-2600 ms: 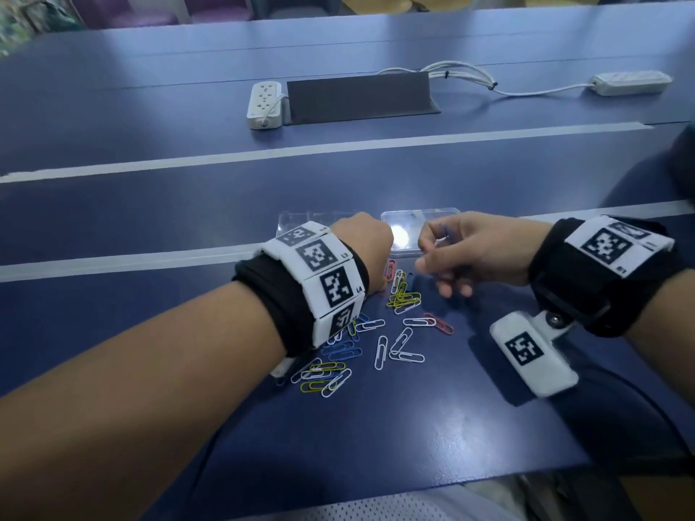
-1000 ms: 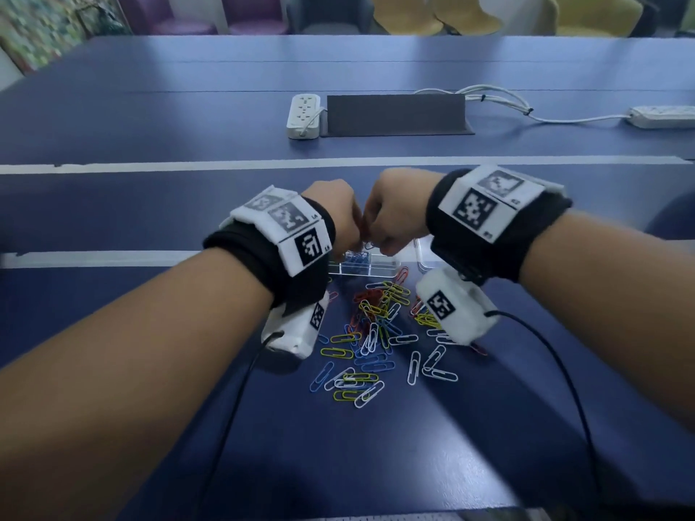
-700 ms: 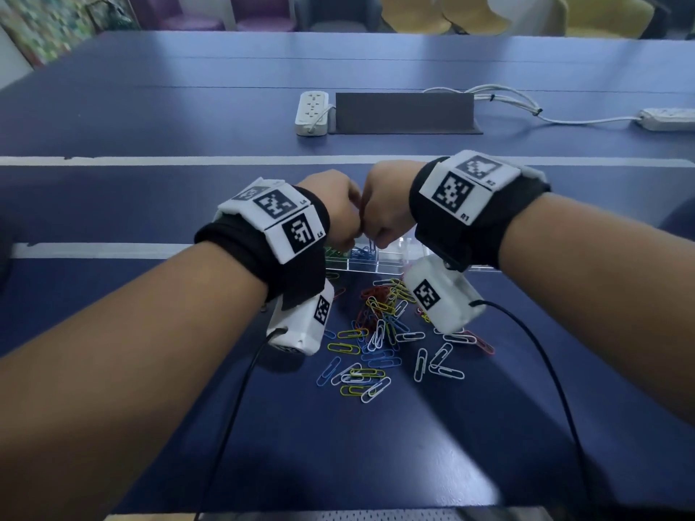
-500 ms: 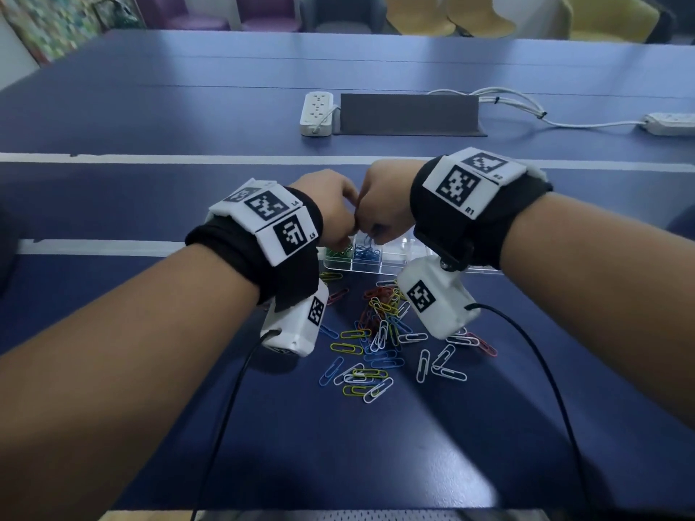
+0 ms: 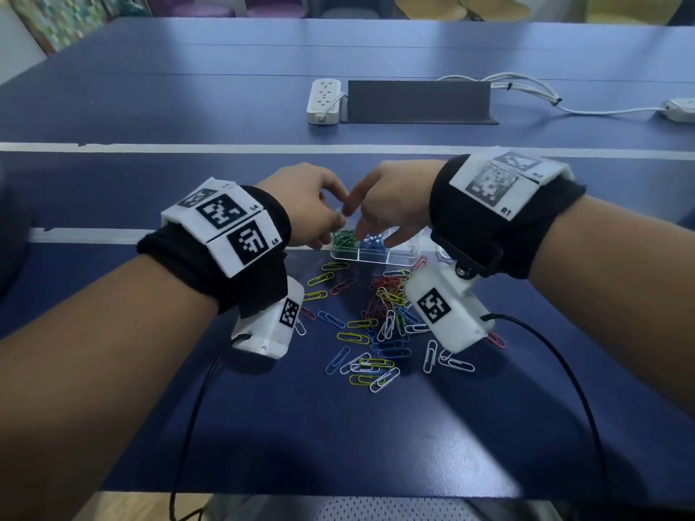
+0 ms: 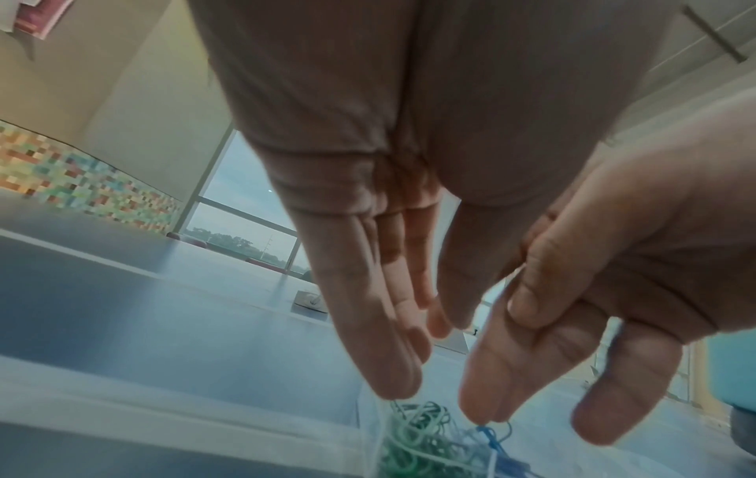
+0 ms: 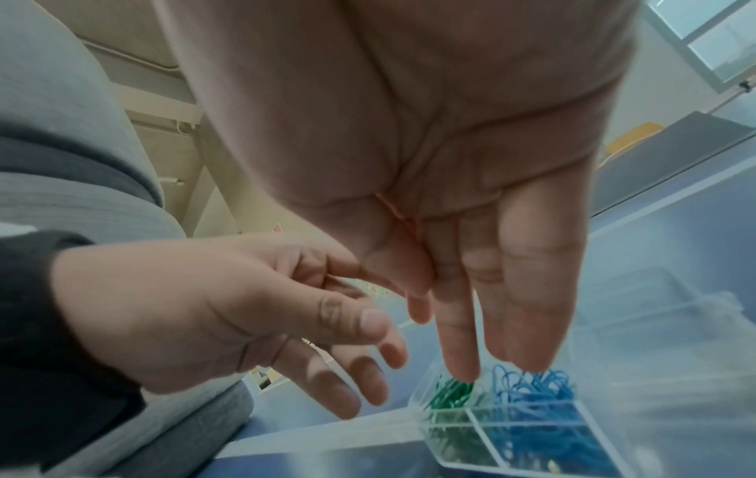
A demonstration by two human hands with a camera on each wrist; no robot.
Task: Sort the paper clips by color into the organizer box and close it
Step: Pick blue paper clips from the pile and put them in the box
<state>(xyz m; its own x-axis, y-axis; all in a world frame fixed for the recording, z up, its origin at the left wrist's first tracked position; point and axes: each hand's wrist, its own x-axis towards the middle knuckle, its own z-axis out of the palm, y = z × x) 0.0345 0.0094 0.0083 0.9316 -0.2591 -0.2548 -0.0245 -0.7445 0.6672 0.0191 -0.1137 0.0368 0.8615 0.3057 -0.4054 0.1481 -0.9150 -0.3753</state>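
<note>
A clear organizer box (image 5: 398, 259) sits on the blue table just beyond a loose pile of mixed-colour paper clips (image 5: 380, 321). Green clips (image 5: 343, 240) fill its left compartment and blue clips (image 5: 372, 245) the one beside it. Both hands hover close together over the box. My left hand (image 5: 331, 220) is relaxed with its fingers pointing down above the green clips (image 6: 413, 430). My right hand (image 5: 361, 227) also points its straight fingers down, their tips just over the blue clips (image 7: 535, 388) and green clips (image 7: 450, 391). Neither hand plainly holds a clip.
Far back on the table lie a white power strip (image 5: 323, 101), a dark cable flap (image 5: 419, 101), white cables (image 5: 526, 92) and a second strip (image 5: 680, 109). Black camera cables (image 5: 564, 370) trail off both wrists toward the near table edge.
Half a second ago both hands were curled tight and touching above the box. Their fingers have now uncurled and point down over the green and blue compartments.
</note>
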